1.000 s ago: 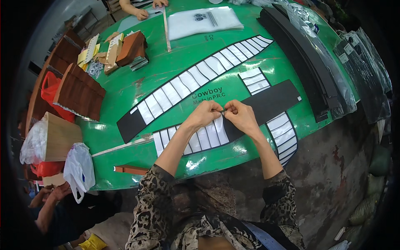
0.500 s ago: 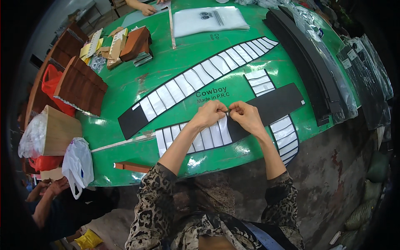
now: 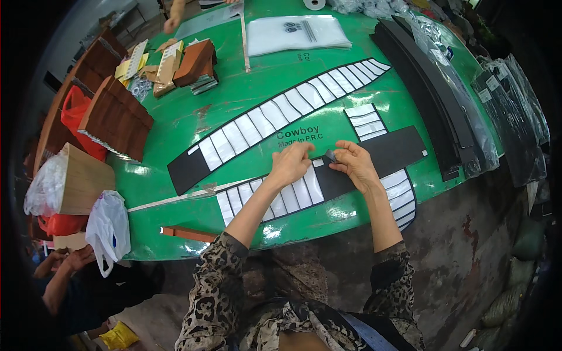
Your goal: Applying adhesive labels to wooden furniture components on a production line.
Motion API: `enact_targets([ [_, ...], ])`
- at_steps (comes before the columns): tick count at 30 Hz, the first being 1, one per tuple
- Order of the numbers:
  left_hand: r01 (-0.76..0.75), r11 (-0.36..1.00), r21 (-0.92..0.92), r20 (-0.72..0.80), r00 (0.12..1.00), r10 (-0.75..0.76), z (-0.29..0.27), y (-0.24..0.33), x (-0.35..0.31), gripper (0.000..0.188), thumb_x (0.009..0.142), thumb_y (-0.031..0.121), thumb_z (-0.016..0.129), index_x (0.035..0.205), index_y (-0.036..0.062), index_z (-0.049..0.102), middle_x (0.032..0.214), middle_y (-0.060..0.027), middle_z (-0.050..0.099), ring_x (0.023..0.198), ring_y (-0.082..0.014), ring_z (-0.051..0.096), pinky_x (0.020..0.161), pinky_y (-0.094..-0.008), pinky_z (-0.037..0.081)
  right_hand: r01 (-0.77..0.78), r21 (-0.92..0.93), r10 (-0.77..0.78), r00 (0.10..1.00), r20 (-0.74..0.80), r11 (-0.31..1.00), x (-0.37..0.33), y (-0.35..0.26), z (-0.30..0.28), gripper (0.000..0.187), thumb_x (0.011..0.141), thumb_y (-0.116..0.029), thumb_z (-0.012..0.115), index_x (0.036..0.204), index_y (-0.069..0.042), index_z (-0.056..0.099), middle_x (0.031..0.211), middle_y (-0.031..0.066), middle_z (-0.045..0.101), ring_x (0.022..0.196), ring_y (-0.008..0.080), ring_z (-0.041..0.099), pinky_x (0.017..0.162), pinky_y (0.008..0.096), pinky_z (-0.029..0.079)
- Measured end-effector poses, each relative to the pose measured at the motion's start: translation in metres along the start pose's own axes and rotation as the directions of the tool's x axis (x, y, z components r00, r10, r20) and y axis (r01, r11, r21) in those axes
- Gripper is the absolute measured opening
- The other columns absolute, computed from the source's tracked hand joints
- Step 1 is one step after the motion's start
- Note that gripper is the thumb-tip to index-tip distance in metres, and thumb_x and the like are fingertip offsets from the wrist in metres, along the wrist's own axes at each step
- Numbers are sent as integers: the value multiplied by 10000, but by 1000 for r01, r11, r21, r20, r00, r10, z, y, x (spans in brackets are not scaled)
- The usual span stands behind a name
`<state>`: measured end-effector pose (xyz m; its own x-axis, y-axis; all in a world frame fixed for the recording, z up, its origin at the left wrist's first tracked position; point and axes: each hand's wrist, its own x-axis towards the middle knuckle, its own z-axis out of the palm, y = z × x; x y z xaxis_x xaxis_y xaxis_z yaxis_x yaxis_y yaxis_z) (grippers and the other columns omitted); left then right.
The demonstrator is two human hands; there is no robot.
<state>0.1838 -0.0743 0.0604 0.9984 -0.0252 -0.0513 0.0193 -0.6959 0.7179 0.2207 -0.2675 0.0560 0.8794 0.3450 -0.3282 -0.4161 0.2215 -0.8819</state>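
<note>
A long black strip with white panels (image 3: pixel 300 192) lies along the near side of the green table, its right part plain black. My left hand (image 3: pixel 291 164) rests over its upper edge, fingers loosely bent and apart, holding nothing. A small white label (image 3: pixel 318 163) shows on the strip beside that hand. My right hand (image 3: pixel 356 165) pinches a small dark piece (image 3: pixel 330 156) just above the strip; whether it is attached cannot be told. Crossing under my right wrist is another strip with white panels (image 3: pixel 366 121). A third black-and-white strip (image 3: pixel 252 130) lies diagonally farther back.
Stacked clear plastic sleeves (image 3: pixel 298 32) lie at the back. Long black pieces (image 3: pixel 418 93) line the right side. Brown panels (image 3: pixel 114 120), a cardboard box (image 3: pixel 88 182) and a white plastic bag (image 3: pixel 109 228) stand left. Another person's hands (image 3: pixel 73 260) are at lower left, another hand (image 3: pixel 172 23) at the back.
My hands, pinched together at the strip's edge before, have moved apart. The left one has loosened, the white label now shows, and a small dark piece is visible in my right fingers.
</note>
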Motion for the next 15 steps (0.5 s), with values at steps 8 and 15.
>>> enact_targets([
  [8,4,827,-562,-70,996,-52,-11,28,-42,274,865,236,610,949,-24,625,777,-73,583,752,-153,560,641,-285,439,653,-574,-760,645,81,494,-47,6,26,245,791,78,636,1014,-12,591,871,76,660,799,160,642,820,322,519],
  [15,204,601,-773,191,978,-87,-50,41,-108,242,907,233,613,965,1,652,762,20,581,738,-50,511,668,-220,414,728,-499,-691,48,721,-470,-97,-13,54,118,690,-76,681,782,-114,618,899,36,682,829,174,643,956,422,454],
])
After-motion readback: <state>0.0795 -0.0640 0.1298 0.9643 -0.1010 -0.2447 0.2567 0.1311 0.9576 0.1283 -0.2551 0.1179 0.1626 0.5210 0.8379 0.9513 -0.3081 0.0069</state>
